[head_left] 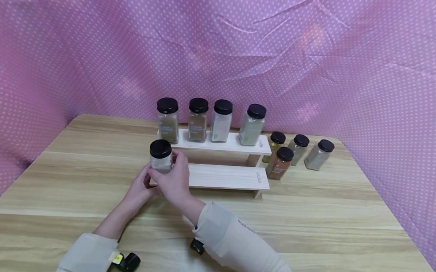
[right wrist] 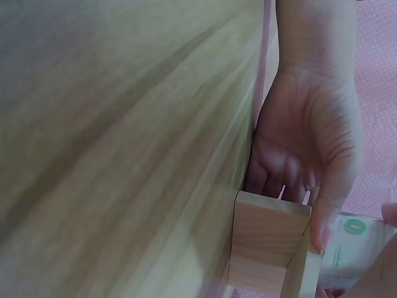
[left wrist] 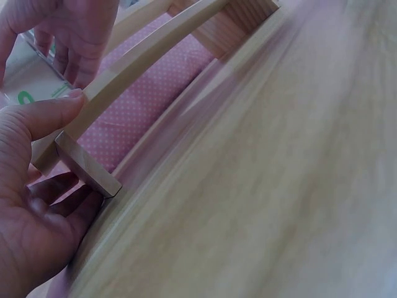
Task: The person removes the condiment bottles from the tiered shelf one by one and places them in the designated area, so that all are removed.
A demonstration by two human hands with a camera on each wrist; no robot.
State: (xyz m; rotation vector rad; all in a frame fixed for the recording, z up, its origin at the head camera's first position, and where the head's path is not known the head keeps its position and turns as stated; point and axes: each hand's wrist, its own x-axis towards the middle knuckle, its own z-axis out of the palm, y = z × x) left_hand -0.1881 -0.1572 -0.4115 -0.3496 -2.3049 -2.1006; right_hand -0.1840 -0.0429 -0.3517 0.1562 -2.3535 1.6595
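Observation:
A spice jar with a black lid and pale contents (head_left: 161,163) is upright at the left end of the lower board (head_left: 223,177) of a two-step wooden rack. My right hand (head_left: 176,181) holds this jar around its sides, thumb toward me. Low at the same end, my left hand (head_left: 139,189) grips the rack. In the left wrist view its thumb lies along the board's edge by the jar's base, and its fingers curl behind the short rack leg (left wrist: 87,164). Green print shows on the jar's glass (right wrist: 353,248) in the right wrist view.
On the upper board (head_left: 183,137) stand several spice jars, among them a brown one (head_left: 197,125) and a pale green one (head_left: 252,127). More jars, including a reddish one (head_left: 279,167), stand on the table right of the rack. A pink dotted cloth (head_left: 221,51) hangs behind.

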